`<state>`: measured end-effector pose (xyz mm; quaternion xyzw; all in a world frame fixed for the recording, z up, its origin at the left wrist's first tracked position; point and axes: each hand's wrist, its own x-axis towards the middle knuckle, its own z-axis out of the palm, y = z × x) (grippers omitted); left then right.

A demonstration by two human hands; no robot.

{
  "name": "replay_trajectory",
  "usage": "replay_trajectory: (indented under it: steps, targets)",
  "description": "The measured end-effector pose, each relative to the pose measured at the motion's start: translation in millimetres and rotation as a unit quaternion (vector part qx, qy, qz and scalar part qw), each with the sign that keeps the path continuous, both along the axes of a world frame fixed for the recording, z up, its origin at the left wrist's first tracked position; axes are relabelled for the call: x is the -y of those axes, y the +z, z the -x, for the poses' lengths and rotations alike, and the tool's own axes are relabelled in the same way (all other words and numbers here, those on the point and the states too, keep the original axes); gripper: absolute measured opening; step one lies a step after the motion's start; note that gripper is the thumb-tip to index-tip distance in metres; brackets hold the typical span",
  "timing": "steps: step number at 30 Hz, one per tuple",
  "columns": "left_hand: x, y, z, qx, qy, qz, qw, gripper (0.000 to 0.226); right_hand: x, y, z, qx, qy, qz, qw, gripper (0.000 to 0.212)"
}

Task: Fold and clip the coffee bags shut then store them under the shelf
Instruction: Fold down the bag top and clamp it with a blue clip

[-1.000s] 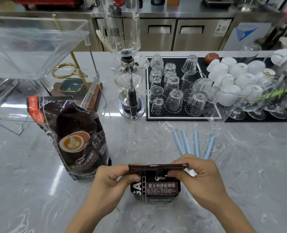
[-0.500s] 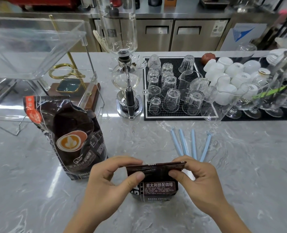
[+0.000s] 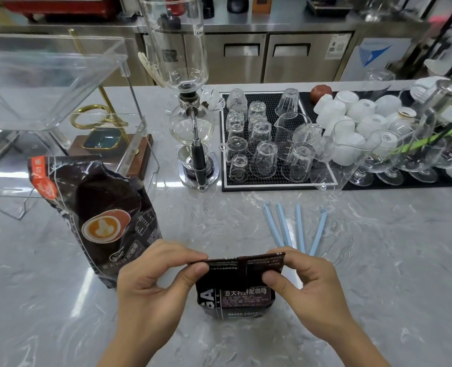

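A small dark coffee bag (image 3: pixel 242 298) stands on the marble counter near the front edge. My left hand (image 3: pixel 153 284) pinches the left end of its folded top and my right hand (image 3: pixel 306 282) pinches the right end. A second, taller coffee bag (image 3: pixel 97 215) with a latte picture stands unclipped to the left. Several light-blue sealing clips (image 3: pixel 296 226) lie on the counter just beyond my right hand. A clear acrylic shelf (image 3: pixel 47 83) stands at the back left, with open space beneath it.
A glass siphon brewer (image 3: pixel 190 115) stands behind the bags. A black mat (image 3: pixel 224 165) holds upturned glasses, with white cups (image 3: pixel 357 109) and stemmed glasses to its right. A wooden base with a brass stand (image 3: pixel 105 139) sits under the shelf.
Both hands have rolled the small bag's top further down, so the folded strip is thicker and sits lower on the bag. The tall bag and clips have not moved.
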<state>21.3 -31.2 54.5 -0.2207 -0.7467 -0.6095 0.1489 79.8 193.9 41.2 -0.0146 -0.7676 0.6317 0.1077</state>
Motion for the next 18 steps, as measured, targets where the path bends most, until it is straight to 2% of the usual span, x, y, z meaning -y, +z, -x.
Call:
replay_trajectory:
  steps: [1,3,5,8,10,15,18]
  targets:
    - [0,1,0,-0.002,0.001,0.005,1.000,0.007,-2,1,0,0.003,0.006,0.028,1.000,0.015]
    - [-1,2,1,-0.004,0.004,0.013,1.000,0.006,-8,2,2,-0.012,-0.004,0.072,0.997,0.037]
    - [0,3,1,-0.003,0.005,0.017,1.000,0.006,-14,-1,9,-0.022,-0.069,0.062,0.995,0.039]
    - [0,3,1,-0.002,0.006,0.016,1.000,0.006,-24,-15,22,0.014,-0.197,-0.028,0.980,0.010]
    - [-1,4,1,-0.006,0.008,0.018,1.000,0.006,-30,-26,27,0.059,-0.231,-0.114,0.964,0.017]
    - [-1,3,2,-0.019,0.015,0.024,0.999,0.001,-37,-50,34,0.057,-0.198,-0.340,0.917,0.016]
    - [-1,2,2,-0.017,0.016,0.022,0.999,0.002,-35,-59,38,0.079,-0.183,-0.408,0.891,0.021]
